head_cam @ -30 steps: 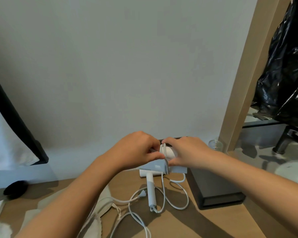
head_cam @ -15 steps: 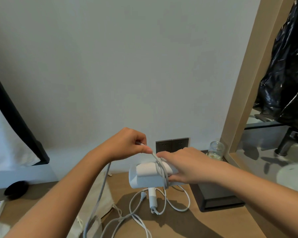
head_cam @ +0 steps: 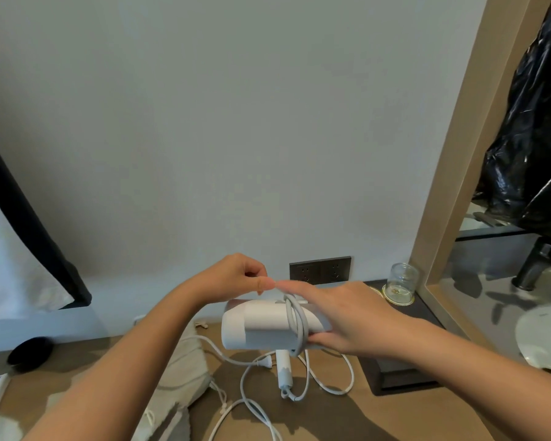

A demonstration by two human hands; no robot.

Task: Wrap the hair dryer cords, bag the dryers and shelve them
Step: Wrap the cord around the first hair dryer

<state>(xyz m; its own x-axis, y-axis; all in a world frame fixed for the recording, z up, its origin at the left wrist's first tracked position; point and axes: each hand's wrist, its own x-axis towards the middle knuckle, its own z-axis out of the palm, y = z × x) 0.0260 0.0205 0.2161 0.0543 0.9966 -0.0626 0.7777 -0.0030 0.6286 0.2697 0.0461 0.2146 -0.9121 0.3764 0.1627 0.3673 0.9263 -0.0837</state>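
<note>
1. A wooden desktop [head_cam: 347, 418] carries everything, running back to the wall.
2. At 6 o'clock loose white cord [head_cam: 328, 377] loops on the wood (the dryer itself is held above it).
3. At 8 o'clock lies a cream drawstring bag [head_cam: 178, 374].
4. At 9 o'clock rests a small black round thing [head_cam: 29, 353], too dark to name.
5. At 3 o'clock sits a dark tray [head_cam: 404, 374], bearing a glass jar [head_cam: 402, 283].

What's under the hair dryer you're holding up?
Under the held hair dryer, a second dryer's handle and loose white cord lie on the wooden table. That second dryer's body is hidden.
</note>
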